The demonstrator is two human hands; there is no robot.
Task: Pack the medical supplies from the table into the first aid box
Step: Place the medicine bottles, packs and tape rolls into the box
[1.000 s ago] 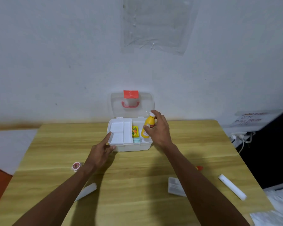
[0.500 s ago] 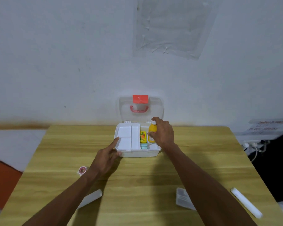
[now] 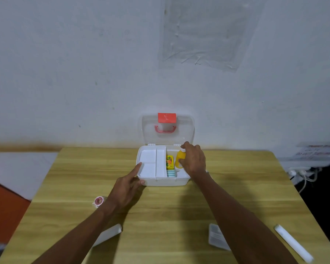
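the first aid box (image 3: 163,181) sat at the far side of the table (image 3: 240,187), its clear lid (image 3: 185,128) standing upright against the wall. the right hand (image 3: 194,160) was curled round a yellow bottle (image 3: 180,158), holding it upright inside the box's right-hand part, with one finger over the white cap. the left hand (image 3: 129,184) lay loose by the box's near left corner, gripping nothing, its index finger stretched along the left rim and the thumb against the front wall. a white tray (image 3: 151,165) filled the left of the box; between it and the bottle were a small yellow carton (image 3: 170,162) and, just in front of that, a pale blue pack (image 3: 171,173). out on the table lay a tape roll (image 3: 98,201) by the left wrist, a white packet (image 3: 111,233) partly under the left forearm, a flat clear packet (image 3: 214,235) by the right forearm, and a long white roll (image 3: 291,242) near the right edge.
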